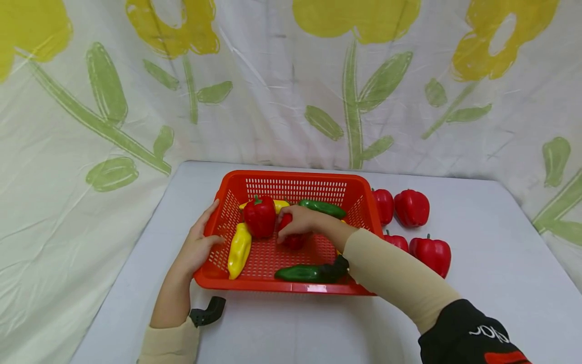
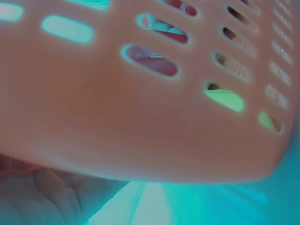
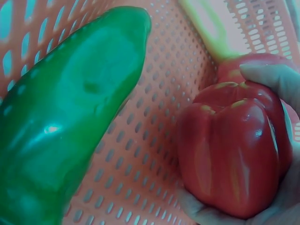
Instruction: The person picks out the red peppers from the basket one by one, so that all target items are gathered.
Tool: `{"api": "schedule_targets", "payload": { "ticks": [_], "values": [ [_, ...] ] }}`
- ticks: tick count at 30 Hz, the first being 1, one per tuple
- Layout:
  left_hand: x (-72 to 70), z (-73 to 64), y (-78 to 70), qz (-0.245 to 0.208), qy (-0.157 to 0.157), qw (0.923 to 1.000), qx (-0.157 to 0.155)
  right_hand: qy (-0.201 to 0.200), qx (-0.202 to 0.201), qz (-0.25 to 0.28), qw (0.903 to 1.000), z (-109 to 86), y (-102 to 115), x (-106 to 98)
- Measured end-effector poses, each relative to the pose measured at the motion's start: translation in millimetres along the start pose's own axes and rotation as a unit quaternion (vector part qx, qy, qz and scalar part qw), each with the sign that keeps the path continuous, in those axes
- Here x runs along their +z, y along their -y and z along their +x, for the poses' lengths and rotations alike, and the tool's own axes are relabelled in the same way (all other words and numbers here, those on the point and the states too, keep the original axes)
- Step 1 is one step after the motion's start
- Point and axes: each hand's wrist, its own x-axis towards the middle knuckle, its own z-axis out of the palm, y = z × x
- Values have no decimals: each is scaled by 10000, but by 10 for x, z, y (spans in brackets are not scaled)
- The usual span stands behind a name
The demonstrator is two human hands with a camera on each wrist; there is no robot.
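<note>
In the head view a red plastic basket point(image 1: 291, 287) stands on the table. My left hand point(image 1: 196, 247) holds its left side, thumb over the rim and fingers along the outer wall; the left wrist view shows part of that palm point(image 2: 42, 199) beneath the wall. Inside the basket, my right hand point(image 1: 297, 222) grips a red bell pepper point(image 3: 229, 154), with fingers and thumb around it. Another red bell pepper point(image 1: 260, 217) sits just left of it. Near the front wall lies a long green pepper point(image 1: 297, 273), large in the right wrist view. A yellow pepper point(image 1: 239, 250) lies at the left.
Several red bell peppers, among them one at the back point(image 1: 411, 208) and one in front point(image 1: 431, 254), rest on the white table point(image 1: 491, 283) right of the basket. Another green pepper point(image 1: 323, 208) lies by the basket's back wall. Behind hangs a flower-painted cloth point(image 1: 263, 126).
</note>
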Motion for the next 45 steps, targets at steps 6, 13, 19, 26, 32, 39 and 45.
{"api": "schedule_targets", "payload": {
  "ticks": [6, 13, 19, 26, 32, 39, 45],
  "values": [
    [12, 2, -26, 4, 12, 10000, -66, -113, -113, 17, 9999, -43, 9, -37],
    [20, 10, -10, -5, 25, 10000, -65, -210, -163, 357, 9990, -112, -3, -63],
    [37, -4, -19, -15, -42, 9999, -130, -203, -382, 619, 9971, -207, -12, -110],
    [27, -13, -25, 15, -15, 9999, -122, -33, -527, 971, 9939, -328, 21, -132],
    [28, -11, -36, 5, -22, 9999, -137, -189, -756, 968, 9922, -457, 37, -161],
    [22, -14, -42, 32, -38, 9999, -117, -273, -965, 1416, 9848, -618, 55, -229],
    [18, -11, -29, 41, -75, 9999, -83, -432, -1058, 1614, 9802, -772, 95, -283]
  ]
}}
